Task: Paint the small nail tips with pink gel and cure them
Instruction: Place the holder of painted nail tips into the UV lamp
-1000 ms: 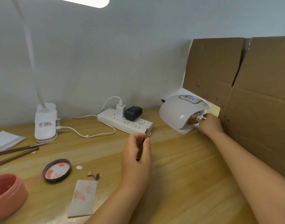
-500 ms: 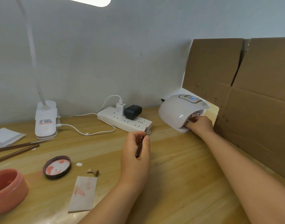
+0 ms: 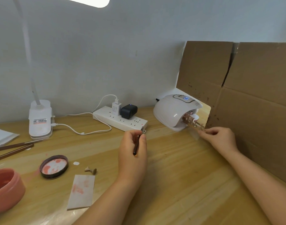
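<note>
Withdrawing right hand [image 3: 220, 137] | nail-tip strip [image 3: 193, 123] half out of lamp [image 3: 173, 109]

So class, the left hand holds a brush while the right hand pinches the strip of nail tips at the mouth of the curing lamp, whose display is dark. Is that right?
Not quite: the display on the curing lamp is lit blue, not dark, as the head view shows. The rest stands: the left hand holds the brush, and the right hand pinches the strip of nail tips at the lamp's mouth.

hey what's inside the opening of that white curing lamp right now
A strip of small nail tips on stands pokes out of the white curing lamp, its near end pinched by the right hand. The dome hides everything deeper inside.
</note>
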The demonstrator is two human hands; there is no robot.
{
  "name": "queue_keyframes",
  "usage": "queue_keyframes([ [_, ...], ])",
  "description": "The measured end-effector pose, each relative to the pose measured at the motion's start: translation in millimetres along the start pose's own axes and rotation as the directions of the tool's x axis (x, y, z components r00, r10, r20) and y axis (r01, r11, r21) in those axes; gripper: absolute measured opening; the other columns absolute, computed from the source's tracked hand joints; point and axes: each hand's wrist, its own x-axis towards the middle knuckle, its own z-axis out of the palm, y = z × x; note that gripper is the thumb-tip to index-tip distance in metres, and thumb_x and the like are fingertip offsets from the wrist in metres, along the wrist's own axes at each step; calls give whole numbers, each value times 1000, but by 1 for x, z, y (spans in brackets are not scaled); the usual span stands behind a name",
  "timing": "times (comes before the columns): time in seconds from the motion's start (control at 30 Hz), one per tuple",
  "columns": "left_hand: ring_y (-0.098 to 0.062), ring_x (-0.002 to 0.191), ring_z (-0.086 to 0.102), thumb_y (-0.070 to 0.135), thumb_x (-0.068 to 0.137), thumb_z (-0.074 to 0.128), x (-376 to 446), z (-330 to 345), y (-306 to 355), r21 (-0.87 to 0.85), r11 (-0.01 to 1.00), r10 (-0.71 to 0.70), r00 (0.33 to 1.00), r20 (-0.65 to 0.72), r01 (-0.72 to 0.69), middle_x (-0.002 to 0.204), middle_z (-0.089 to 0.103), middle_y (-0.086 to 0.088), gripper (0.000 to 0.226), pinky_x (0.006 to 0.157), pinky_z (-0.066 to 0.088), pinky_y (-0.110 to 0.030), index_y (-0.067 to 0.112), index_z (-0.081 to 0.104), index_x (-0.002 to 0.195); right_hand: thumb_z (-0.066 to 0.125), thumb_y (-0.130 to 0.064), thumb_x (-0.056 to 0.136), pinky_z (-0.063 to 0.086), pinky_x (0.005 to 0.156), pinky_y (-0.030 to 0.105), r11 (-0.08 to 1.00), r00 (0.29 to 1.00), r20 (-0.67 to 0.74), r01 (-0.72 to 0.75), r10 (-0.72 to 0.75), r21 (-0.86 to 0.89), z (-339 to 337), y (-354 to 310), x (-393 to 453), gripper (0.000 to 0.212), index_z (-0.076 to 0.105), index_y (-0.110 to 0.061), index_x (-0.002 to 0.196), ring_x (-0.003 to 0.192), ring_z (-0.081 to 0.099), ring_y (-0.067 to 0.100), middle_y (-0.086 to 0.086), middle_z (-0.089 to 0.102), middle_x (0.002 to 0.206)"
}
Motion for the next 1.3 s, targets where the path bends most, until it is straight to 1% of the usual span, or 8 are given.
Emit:
queue_keyframes([
  [0.33, -2, 78, 55, 18, 95, 56, 0, 0, 0, 35, 999, 14, 1000, -22, -13, 87, 62, 4, 8, 65, 41, -11, 25, 58, 93, 82, -34, 68, 37, 53, 23, 995, 979, -204, -7, -13, -97, -13, 6, 9, 22, 64, -25, 60, 57, 56, 14, -5, 62, 58],
  [0.53, -1, 77, 55, 18, 95, 56, 0, -1, 1, 43, 999, 19, 1000, -21, -18, 85, 61, 5, 10, 64, 41, -10, 27, 57, 91, 77, -41, 74, 50, 55, 36, 940, 987, -155, -78, 27, -333, 24, 1, 25, 42, 67, -2, 64, 63, 60, 30, 14, 64, 61],
  [0.73, -1, 76, 55, 18, 95, 56, -1, -1, 0, 41, 999, 15, 1000, -12, -15, 84, 61, 5, 11, 64, 41, -9, 28, 57, 90, 74, -46, 78, 36, 48, 26, 928, 999, 25, -26, 38, -370, 36, 7, 35, 41, 62, -18, 50, 57, 55, 16, -2, 60, 57],
  [0.9, 3, 76, 54, 16, 95, 56, -2, -1, 3, 55, 998, 15, 1000, -7, -15, 85, 61, 5, 10, 65, 41, -8, 25, 57, 91, 72, -42, 79, 40, 62, 24, 972, 948, 302, 159, -102, -171, 22, 9, 32, 3, 73, -42, 82, 76, 56, 2, -21, 64, 78],
  [1.0, 5, 75, 54, 15, 95, 56, -2, -2, 3, 46, 999, -4, 1000, -14, 4, 85, 61, 6, 10, 64, 40, -6, 25, 57, 91, 62, -46, 84, 44, 71, 27, 949, 917, 395, 173, -57, -264, 24, 8, 39, 16, 70, -47, 98, 87, 56, 4, -26, 62, 92],
  [1.1, 6, 71, 53, 15, 95, 56, -1, -3, 3, 20, 999, -30, 999, -37, 30, 83, 60, 6, 10, 62, 40, -6, 24, 58, 91, 52, -41, 87, 49, 83, 33, 922, 916, 395, 91, 71, -376, 31, 7, 56, 27, 67, -42, 110, 101, 58, 15, -14, 63, 108],
  [1.2, 5, 72, 54, 16, 95, 56, -1, -3, 2, 20, 999, -39, 998, -40, 40, 83, 61, 6, 8, 62, 40, -6, 23, 59, 92, 45, -38, 84, 48, 71, 30, 880, 917, 333, -38, 220, -474, 36, 2, 71, 33, 64, -23, 106, 81, 61, 22, 0, 68, 94],
  [1.3, 5, 70, 53, 15, 95, 56, -1, -2, 3, 15, 999, -39, 998, -40, 40, 82, 60, 6, 10, 63, 41, -7, 24, 58, 90, 46, -27, 86, 40, 57, 26, 925, 901, 336, -153, 275, -347, 36, -4, 77, 47, 49, -22, 133, 56, 52, 22, 6, 66, 67],
])
